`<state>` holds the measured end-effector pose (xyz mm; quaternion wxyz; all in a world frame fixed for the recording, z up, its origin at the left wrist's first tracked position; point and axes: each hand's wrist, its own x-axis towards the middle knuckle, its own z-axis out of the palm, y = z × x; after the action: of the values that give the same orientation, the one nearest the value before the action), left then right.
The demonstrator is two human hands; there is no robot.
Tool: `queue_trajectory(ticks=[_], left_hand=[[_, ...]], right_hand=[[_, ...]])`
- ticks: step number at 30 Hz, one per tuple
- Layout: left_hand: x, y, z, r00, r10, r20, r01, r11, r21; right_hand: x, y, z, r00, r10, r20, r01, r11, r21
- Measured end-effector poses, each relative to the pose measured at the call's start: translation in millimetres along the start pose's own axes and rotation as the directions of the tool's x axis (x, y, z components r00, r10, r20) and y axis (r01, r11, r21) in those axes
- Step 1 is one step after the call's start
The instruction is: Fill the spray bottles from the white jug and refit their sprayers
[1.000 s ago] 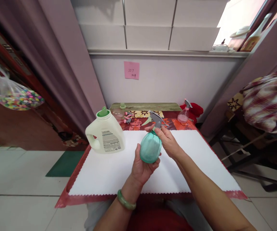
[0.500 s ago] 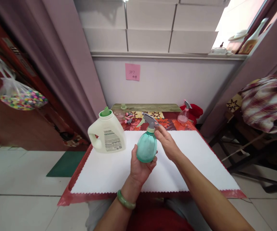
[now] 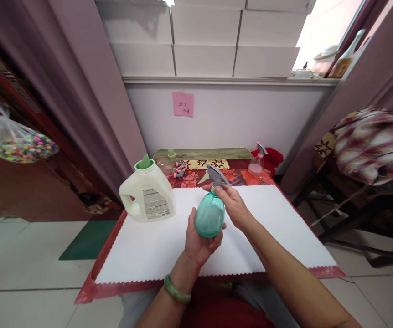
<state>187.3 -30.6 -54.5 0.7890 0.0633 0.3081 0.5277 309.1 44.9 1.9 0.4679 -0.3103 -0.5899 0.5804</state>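
Note:
A teal spray bottle with a grey trigger head is held up above the white mat. My left hand cups the bottle's body from below, thumb on its left side. Around the neck, just under the grey head, the fingers of my right hand are closed; part of the collar is hidden by them. To the left stands a large whitish jug with a green spout in its open mouth.
Behind the mat lie pink-and-grey spray heads beside a clear bottle. A spray bottle with pink liquid stands at the back right. A pink note is on the wall.
My right hand has closed from beside the spray head onto the bottle's neck. The spray head has turned, its grey back now pointing further right. My left hand keeps its hold.

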Motion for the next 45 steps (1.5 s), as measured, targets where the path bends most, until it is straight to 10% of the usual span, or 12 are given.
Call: queue_trajectory(ticks=[16,35,40,45], left_hand=[[9,-8,4.7,0.964,0.244,-0.105,-0.258,0.953,-0.156],[49,-31,-10.3,0.959,0.283,0.009,-0.283,0.956,0.077],[65,-23,-26.0,0.856,0.518,0.000,-0.353,0.584,0.731],[78,-2,-51.7,0.731,0.673,0.111,-0.398,0.289,0.871]], right_hand=[[4,14,-1,0.993,-0.067,-0.099,0.057,0.994,-0.095],[-31,48,-22,0.942,0.173,-0.289,-0.313,0.769,-0.558],[-24,69,-53,0.917,0.124,-0.378,-0.313,0.813,-0.492],[1,82,-124,0.817,-0.010,-0.576,-0.379,0.744,-0.550]])
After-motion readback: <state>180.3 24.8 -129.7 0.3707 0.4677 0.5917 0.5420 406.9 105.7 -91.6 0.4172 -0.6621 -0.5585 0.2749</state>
